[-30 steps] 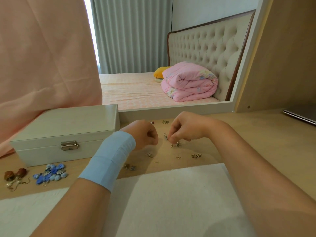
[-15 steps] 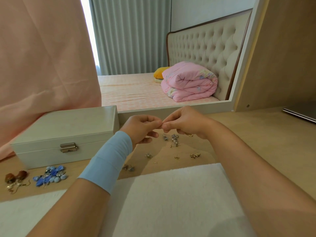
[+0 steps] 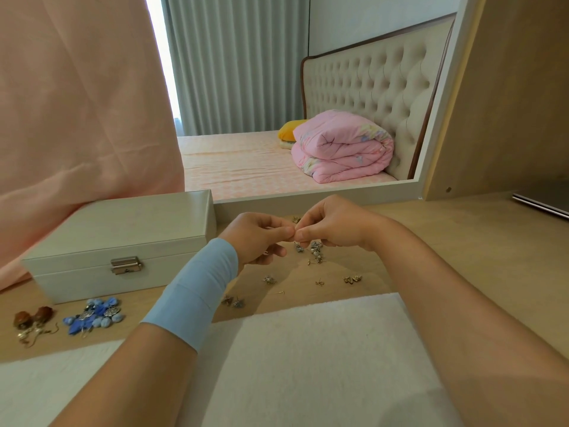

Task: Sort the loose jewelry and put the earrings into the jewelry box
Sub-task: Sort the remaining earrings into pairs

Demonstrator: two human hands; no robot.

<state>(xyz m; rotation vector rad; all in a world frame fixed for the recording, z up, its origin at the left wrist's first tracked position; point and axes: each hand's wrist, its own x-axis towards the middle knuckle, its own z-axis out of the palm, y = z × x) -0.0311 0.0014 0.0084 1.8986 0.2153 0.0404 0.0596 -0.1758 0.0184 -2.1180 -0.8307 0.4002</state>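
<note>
The left grip point(image 3: 255, 238) and right grip point(image 3: 334, 224) are meeting fingertip to fingertip, pinching something tiny between them, probably an earring being paired, though too small to tell. They are hovering just above the loose earrings point(image 3: 314, 252) scattered on the counter point(image 3: 462, 257), so a slip would be landing among them. The jewelry box point(image 3: 123, 235) is sitting closed at left, awaiting opening

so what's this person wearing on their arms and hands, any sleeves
No sleeves show. The left hand has a wide light blue band wrapped round its wrist, smooth, with a faint overlap line. The right hand and its wrist wear nothing that shows.
</note>
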